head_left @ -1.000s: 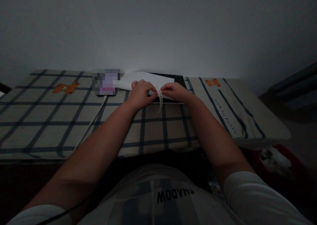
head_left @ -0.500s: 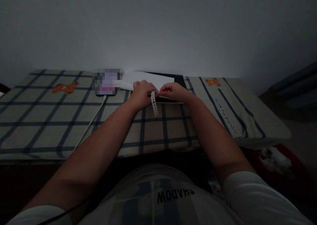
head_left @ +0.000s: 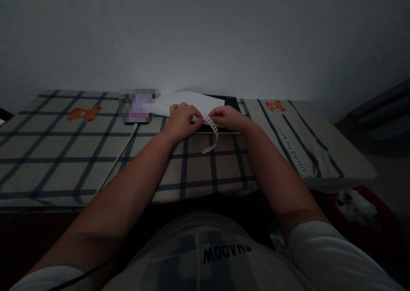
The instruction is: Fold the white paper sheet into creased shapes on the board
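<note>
Over checked cloth point(head_left: 198, 171), hands point(head_left: 182, 122) partly hide paper point(head_left: 192, 101) and strip point(head_left: 216, 132).

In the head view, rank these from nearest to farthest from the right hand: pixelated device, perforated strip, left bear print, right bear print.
From the right hand:
1. Perforated strip, right at the hand.
2. Right bear print, to its right.
3. Pixelated device, off to the left.
4. Left bear print, left of the device.

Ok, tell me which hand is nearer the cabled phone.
Left. The left hand is right of the phone, with a gap between them; the right hand is farther right, beyond the left hand.
</note>
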Demonstrator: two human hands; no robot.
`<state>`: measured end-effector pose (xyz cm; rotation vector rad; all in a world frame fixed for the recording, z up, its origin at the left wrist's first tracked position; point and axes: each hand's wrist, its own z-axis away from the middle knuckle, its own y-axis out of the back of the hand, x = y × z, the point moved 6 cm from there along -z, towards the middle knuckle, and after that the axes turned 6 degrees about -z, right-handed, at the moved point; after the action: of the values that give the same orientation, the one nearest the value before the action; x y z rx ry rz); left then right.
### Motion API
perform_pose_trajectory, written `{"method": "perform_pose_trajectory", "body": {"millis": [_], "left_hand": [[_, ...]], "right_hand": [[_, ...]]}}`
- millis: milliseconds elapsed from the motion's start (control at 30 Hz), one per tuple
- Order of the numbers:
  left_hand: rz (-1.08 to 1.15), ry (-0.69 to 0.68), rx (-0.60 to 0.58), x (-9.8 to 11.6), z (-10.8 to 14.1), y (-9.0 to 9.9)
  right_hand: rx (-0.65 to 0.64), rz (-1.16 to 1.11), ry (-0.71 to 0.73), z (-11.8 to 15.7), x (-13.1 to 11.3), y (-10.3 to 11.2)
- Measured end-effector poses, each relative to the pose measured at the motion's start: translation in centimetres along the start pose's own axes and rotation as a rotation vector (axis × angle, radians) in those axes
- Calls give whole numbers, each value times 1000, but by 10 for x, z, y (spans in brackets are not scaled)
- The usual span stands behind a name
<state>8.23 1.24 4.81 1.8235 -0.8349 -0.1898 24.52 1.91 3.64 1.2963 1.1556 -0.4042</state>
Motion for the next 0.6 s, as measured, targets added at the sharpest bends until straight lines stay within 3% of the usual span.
{"method": "perform_pose_trajectory", "body": {"millis": [267, 600], "left_hand": [[-67, -51, -87, 3, -1, -7], [-67, -58, -96, 2, -3, -8]], "right_hand": [[-3, 41, 31, 1, -2, -2], [-10, 49, 69, 0, -4, -4]]}}
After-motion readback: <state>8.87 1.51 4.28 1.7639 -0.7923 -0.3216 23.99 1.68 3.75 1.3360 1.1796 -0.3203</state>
